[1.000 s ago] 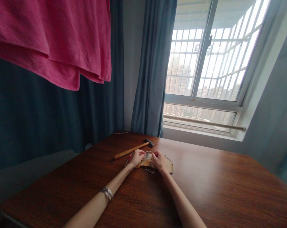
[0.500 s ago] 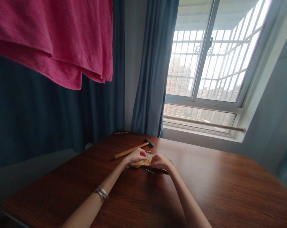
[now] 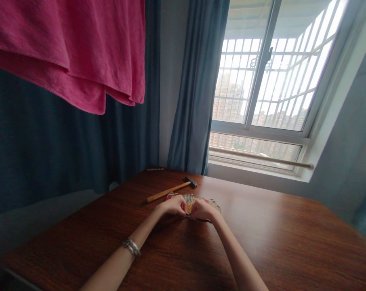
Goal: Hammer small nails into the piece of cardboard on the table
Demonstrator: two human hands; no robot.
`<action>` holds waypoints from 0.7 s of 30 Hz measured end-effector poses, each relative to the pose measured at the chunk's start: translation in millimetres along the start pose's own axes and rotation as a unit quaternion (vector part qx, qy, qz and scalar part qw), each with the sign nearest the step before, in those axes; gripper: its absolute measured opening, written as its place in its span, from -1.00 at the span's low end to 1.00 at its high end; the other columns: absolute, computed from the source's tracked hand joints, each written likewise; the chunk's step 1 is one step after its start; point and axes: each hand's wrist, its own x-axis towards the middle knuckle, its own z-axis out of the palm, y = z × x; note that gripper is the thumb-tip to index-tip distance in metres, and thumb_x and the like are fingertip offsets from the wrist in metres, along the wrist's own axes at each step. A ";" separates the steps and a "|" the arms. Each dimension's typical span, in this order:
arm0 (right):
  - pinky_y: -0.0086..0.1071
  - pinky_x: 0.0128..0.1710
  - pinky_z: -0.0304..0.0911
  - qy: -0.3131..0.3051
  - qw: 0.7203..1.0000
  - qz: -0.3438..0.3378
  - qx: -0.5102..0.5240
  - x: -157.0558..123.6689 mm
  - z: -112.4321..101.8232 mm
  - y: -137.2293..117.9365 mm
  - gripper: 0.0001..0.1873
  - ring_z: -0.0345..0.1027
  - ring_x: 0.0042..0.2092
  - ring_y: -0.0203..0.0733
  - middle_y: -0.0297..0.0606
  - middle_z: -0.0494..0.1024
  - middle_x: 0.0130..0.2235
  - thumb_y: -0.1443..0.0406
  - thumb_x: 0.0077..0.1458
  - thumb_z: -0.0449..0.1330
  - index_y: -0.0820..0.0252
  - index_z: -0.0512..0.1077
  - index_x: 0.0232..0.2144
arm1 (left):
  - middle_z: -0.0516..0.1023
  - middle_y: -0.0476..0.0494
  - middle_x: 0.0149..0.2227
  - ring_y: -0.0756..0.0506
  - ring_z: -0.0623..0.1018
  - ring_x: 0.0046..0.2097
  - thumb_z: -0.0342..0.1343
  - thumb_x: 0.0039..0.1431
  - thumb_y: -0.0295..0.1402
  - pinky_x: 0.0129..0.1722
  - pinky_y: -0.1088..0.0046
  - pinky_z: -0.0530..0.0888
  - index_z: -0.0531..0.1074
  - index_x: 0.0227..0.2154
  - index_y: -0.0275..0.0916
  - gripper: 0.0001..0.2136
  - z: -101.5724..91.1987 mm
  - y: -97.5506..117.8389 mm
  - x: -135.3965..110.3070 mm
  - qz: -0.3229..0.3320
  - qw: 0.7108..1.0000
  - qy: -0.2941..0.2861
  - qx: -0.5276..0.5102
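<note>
My left hand (image 3: 173, 206) and my right hand (image 3: 201, 209) meet side by side on the brown wooden table (image 3: 276, 242), both with fingers curled in a pinch. Between the fingertips is something thin and dark that I cannot make out. Just behind the hands lies a flat tan board (image 3: 211, 203) with small metal nails standing in it and patches of orange and red. A silver bracelet (image 3: 130, 246) circles my left wrist.
A hammer (image 3: 171, 190) with a pale wooden handle and dark head lies on the table behind my left hand. A pink cloth (image 3: 68, 52) hangs overhead at the upper left. Blue curtains (image 3: 195, 89) and a barred window (image 3: 270, 81) stand beyond the table's far edge.
Both hands have drawn back off the board toward me and come together at its near edge. More of the board shows behind them.
</note>
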 end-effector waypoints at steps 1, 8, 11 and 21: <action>-0.53 -0.56 0.06 -0.003 1.000 -0.002 -0.001 0.2 -0.2 0.1 -0.83 0.31 -0.49 -0.30 -0.33 0.52 -0.54 0.32 -0.26 0.24 0.18 0.56 -0.49 | 0.44 0.00 -0.63 0.03 0.35 -0.57 0.13 -0.28 -0.35 -0.60 0.59 0.20 0.52 -0.56 -0.30 -0.84 -0.7 0.4 -0.3 -0.001 1.000 -0.004 0.007; -0.57 -0.59 -0.02 0.000 1.000 -0.003 0.000 -0.3 1.8 4.4 -0.86 0.25 -0.52 -0.37 -0.42 0.44 -0.60 0.23 -0.23 0.26 0.15 0.54 -0.52 | 0.49 -0.03 -0.56 -0.01 0.42 -0.48 0.13 -0.21 -0.31 -0.53 0.58 0.26 0.53 -0.49 -0.33 -0.79 -6.1 -5.4 3.1 0.013 1.000 0.001 -0.007; -0.56 -0.59 -0.02 0.049 0.997 0.037 0.041 5.5 6.8 11.3 -0.79 0.21 -0.55 -0.39 -0.45 0.39 -0.64 0.15 -0.23 0.27 0.18 0.50 -0.59 | 0.53 -0.08 -0.48 -0.05 0.46 -0.40 0.07 -0.14 -0.33 -0.43 0.55 0.32 0.52 -0.46 -0.36 -0.78 -6.2 -6.4 8.0 0.009 0.994 0.103 -0.034; -0.48 -0.30 0.17 0.272 0.954 0.111 0.066 32.6 36.9 19.6 -0.67 0.33 -0.29 -0.24 -0.19 0.48 -0.27 0.31 0.05 0.01 0.25 0.38 -0.12 | 0.55 -0.18 -0.26 -0.07 0.50 -0.23 0.03 -0.02 -0.39 -0.21 0.50 0.37 0.50 -0.31 -0.34 -0.77 20.4 -9.3 28.5 -0.011 0.959 0.277 -0.049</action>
